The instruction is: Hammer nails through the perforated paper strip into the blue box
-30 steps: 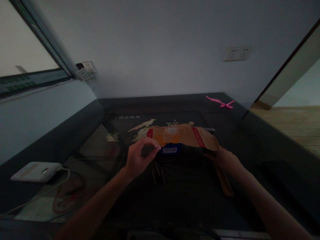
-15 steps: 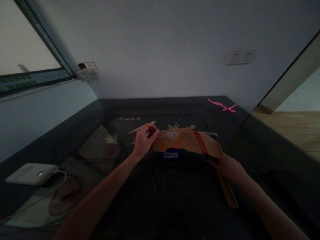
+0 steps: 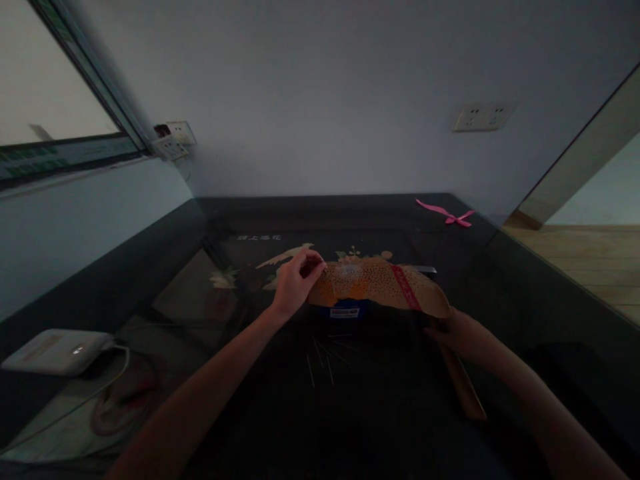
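- The fingers of the left hand are pinched, thumb to forefinger, at the left end of a patterned sheet; what is held between the tips is too small to be told.
- By the fingers of the right hand, partly hidden, the sheet's right end appears to be gripped.
- The sheet, tan with a red band, is spread across the centre of the frame, above a blue pack; whether the two are touching cannot be told.
- The step in hand is judged to be fine work at the sheet's left end; by it, a light, exact pinch and a steady right hand are called for.
- A brown strip is seen slanting from the right hand toward the lower right.
- Thin sticks are scattered on the dark tabletop, below centre.
- A pink ribbon is seen at right, a white device at lower left.
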`<action>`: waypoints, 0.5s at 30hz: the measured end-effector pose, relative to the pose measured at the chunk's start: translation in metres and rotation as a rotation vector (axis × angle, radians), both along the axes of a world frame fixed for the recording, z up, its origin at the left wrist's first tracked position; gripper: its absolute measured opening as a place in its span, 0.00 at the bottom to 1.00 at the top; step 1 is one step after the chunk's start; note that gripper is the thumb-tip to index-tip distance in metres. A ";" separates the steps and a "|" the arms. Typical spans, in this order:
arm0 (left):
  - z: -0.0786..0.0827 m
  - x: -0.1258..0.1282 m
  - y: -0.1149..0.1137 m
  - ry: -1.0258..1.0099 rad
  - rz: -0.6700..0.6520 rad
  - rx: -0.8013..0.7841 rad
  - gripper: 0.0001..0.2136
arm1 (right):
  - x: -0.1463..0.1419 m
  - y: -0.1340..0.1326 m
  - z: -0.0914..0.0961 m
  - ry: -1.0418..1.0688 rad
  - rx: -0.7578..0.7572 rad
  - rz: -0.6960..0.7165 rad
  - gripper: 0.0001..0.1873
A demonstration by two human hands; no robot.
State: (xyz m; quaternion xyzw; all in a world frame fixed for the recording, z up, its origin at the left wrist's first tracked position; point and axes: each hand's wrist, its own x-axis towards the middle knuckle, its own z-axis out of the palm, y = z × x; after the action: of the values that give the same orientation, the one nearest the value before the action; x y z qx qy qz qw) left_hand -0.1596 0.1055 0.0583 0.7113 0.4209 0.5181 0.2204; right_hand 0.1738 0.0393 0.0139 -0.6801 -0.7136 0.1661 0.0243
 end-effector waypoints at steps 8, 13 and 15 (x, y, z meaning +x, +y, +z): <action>-0.005 -0.001 0.002 0.017 -0.019 0.051 0.02 | -0.002 -0.002 0.006 -0.060 0.034 -0.054 0.14; -0.007 -0.001 0.001 0.044 -0.050 0.062 0.02 | -0.004 -0.011 0.010 -0.130 0.050 -0.157 0.20; -0.008 -0.001 0.001 0.054 -0.049 0.067 0.02 | -0.002 -0.014 0.012 -0.129 0.063 -0.186 0.21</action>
State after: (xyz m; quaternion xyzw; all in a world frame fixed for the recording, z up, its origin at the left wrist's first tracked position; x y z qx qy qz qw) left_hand -0.1609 0.1069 0.0505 0.7420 0.3916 0.5071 0.1975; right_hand 0.1716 0.0250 0.0259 -0.7517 -0.6522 0.0963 0.0151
